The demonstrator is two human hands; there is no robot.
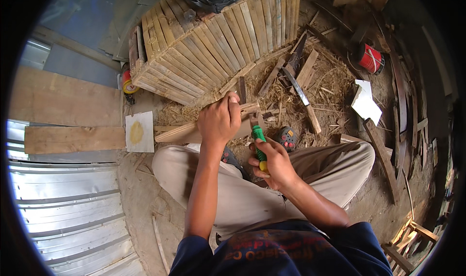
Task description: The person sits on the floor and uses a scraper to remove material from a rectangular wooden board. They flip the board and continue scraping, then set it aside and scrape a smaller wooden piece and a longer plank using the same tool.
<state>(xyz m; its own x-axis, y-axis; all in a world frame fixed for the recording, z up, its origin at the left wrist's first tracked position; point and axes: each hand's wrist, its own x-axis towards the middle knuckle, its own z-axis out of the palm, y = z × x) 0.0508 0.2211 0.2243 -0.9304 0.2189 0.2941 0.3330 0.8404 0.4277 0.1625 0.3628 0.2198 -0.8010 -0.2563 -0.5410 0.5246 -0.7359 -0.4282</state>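
My left hand (221,118) is closed, its fingers curled round a narrow wooden strip (250,107) just in front of my crossed legs. Beneath that wrist lies a wooden board (180,132), reaching out to the left. My right hand (275,162) grips a hand tool (259,142) with a ribbed green handle and a yellow butt. Its short metal end points away from me, close to the strip's right end; whether they touch I cannot tell. Farther right, a machete (300,92) with a wooden handle rests on the wood scraps.
A slatted wooden structure (208,52) stands ahead, with black plastic on top. Shavings and offcuts (306,69) litter the ground. A red can (371,58) and a white broken sheet (366,102) lie to the right. Corrugated metal (73,198) and planks (73,140) are at left.
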